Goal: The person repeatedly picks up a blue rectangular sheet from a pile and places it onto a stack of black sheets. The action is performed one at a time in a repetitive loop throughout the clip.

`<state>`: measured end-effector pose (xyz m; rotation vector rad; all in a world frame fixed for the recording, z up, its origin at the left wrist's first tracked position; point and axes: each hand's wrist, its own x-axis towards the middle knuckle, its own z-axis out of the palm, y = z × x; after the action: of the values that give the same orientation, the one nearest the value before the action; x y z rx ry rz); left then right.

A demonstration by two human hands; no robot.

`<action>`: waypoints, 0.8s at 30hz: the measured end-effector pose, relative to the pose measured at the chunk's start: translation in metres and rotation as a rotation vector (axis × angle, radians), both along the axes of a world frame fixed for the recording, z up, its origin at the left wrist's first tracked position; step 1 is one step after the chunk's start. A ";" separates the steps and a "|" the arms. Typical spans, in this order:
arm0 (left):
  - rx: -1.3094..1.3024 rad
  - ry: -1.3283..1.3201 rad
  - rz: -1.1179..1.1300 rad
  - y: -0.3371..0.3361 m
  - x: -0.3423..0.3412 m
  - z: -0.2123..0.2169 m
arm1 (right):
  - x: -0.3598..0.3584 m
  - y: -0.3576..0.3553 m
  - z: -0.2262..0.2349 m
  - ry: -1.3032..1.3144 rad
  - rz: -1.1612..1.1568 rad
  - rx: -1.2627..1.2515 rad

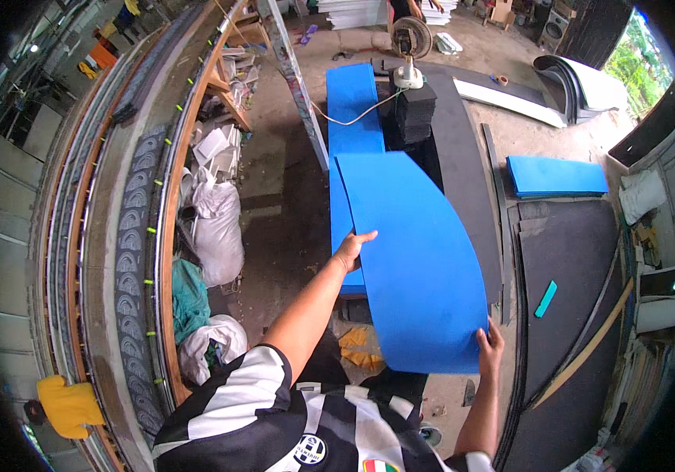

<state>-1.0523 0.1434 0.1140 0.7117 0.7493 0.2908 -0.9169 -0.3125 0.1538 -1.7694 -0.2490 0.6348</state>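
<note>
A large, thin blue foam sheet (420, 267) is held up in front of me between both hands. My left hand (353, 250) grips its left edge, thumb on top and fingers underneath. At the lower right corner my right hand (491, 346) is closed on the sheet's edge. Beneath and beyond it lie more blue sheets (353, 102) in a long stack, partly hidden by the held one. The sheet bows slightly along its right side.
A fan (410, 67) stands on a stack of black pieces (416, 114), its cable crossing the blue stack. Dark sheets (565, 330) with a green strip (546, 299) lie right, near a smaller blue stack (557, 175). A metal post (298, 86), sacks (218, 236) and a long rack stand left.
</note>
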 end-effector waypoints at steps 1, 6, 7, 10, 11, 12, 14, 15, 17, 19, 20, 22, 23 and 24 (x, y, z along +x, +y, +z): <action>-0.036 0.027 -0.031 0.003 -0.001 -0.007 | -0.014 0.004 0.007 -0.033 -0.022 -0.042; -0.156 0.002 -0.121 0.039 -0.002 -0.043 | -0.041 0.044 0.029 -0.011 -0.108 -0.056; -0.145 -0.002 -0.113 0.044 -0.001 -0.040 | -0.043 0.050 0.029 -0.016 -0.117 -0.081; -0.029 -0.020 -0.113 0.067 0.015 -0.037 | -0.043 0.060 0.014 -0.066 -0.138 -0.067; -0.007 -0.009 -0.106 0.075 0.011 -0.031 | -0.046 0.074 0.021 -0.051 -0.126 -0.045; 0.015 0.002 -0.099 0.084 0.010 -0.025 | -0.043 0.087 0.027 -0.036 -0.115 -0.024; -0.022 0.027 -0.131 0.101 0.011 -0.022 | -0.043 0.098 0.016 -0.002 -0.134 -0.016; -0.020 0.039 -0.133 0.112 0.010 -0.029 | -0.039 0.106 0.009 0.009 -0.132 -0.002; -0.105 0.122 -0.185 0.137 0.012 -0.063 | -0.037 0.121 -0.016 0.030 -0.117 -0.026; -0.158 0.122 -0.172 0.152 0.013 -0.101 | -0.035 0.141 -0.039 0.056 -0.125 -0.089; -0.189 0.123 -0.175 0.159 0.016 -0.125 | -0.035 0.147 -0.062 0.026 -0.117 -0.124; -0.178 0.229 -0.191 0.184 0.004 -0.200 | -0.034 0.182 -0.074 0.087 -0.101 -0.233; -0.182 0.279 -0.215 0.190 0.004 -0.229 | -0.035 0.183 -0.109 0.065 -0.105 -0.228; -0.188 0.309 -0.202 0.195 0.004 -0.245 | -0.034 0.193 -0.126 0.088 -0.094 -0.314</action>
<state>-1.0488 0.3385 -0.1314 0.6537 0.9752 -0.0758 -0.9506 -0.1200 0.0278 -2.0338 -0.0045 0.7109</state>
